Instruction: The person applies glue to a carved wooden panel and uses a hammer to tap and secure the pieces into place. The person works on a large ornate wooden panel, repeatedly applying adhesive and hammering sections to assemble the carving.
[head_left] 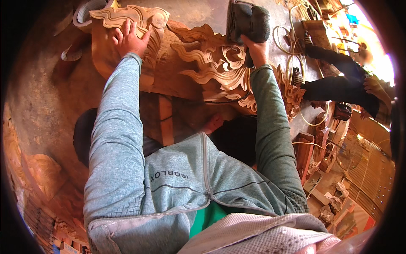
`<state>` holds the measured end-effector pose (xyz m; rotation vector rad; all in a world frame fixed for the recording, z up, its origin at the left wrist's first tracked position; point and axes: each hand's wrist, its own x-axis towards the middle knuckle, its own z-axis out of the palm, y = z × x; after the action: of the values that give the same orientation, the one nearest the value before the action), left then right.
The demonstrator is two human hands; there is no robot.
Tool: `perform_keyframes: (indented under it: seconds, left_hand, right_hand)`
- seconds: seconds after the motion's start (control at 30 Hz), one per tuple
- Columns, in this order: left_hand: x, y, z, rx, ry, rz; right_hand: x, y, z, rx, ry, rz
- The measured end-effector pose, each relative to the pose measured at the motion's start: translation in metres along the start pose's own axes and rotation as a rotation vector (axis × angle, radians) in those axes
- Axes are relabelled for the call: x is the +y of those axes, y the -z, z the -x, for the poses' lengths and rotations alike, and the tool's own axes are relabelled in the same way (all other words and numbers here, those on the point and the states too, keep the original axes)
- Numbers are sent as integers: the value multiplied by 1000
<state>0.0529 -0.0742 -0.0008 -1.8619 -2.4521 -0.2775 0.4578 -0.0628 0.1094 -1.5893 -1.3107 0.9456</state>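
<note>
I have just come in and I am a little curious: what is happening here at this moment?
A person in a grey-green jacket has both hands at some carved wood. The left hand lies with fingers spread on a carved block, beside a long, curling carving. The right hand has a bulky dark tool in its grip; whether it touches the wood, I cannot tell. Another person is farther off, on the right.

The heathered blue-grey jacket [237, 180] had 2 long sleeves [116, 127], a grey front zip [206, 165], dark lettering [169, 175] on its left front, and a green garment [206, 218] underneath.
</note>
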Motion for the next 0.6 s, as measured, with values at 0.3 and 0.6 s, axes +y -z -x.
perform_keyframes:
  seconds: [0.3,0.6]
  left_hand:
    - [-5,-5,2,4,-17,3]
    - [-30,-20,-3,-48,-25,155]
  right_hand:
    - [-19,-47,29,-77,43,72]
    - [-22,-77,14,32,125,297]
